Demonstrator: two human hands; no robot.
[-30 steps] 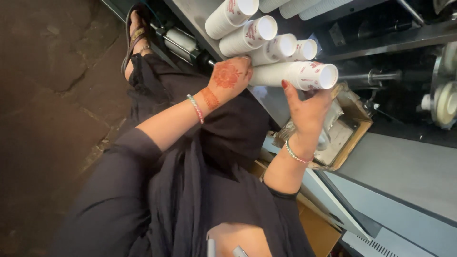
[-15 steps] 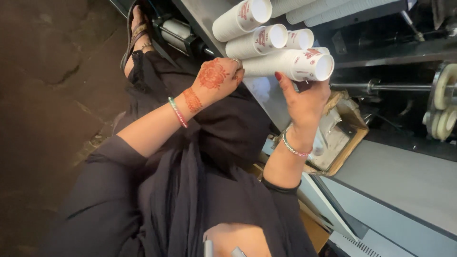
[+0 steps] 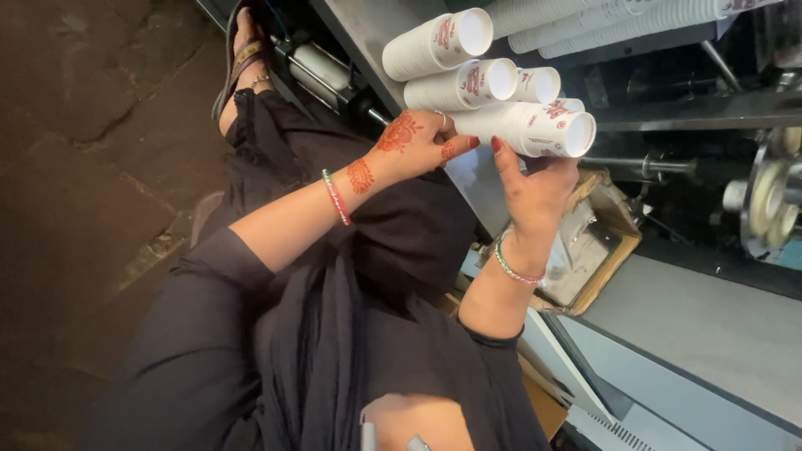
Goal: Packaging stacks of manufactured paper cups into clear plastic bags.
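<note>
Both hands, L hand point(image 3: 418, 142) & R hand point(image 3: 535, 188), on white cup stack point(image 3: 526, 125) w/ red print.

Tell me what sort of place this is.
Probably a paper cup factory or workshop. Both hands grip a nested stack of white paper cups, with more stacks lying alongside on a grey metal machine with steel rods and rollers, above a rough stone floor.

Stacked cup rows point(image 3: 468, 63) close above, open floor point(image 3: 75, 167) left
</note>
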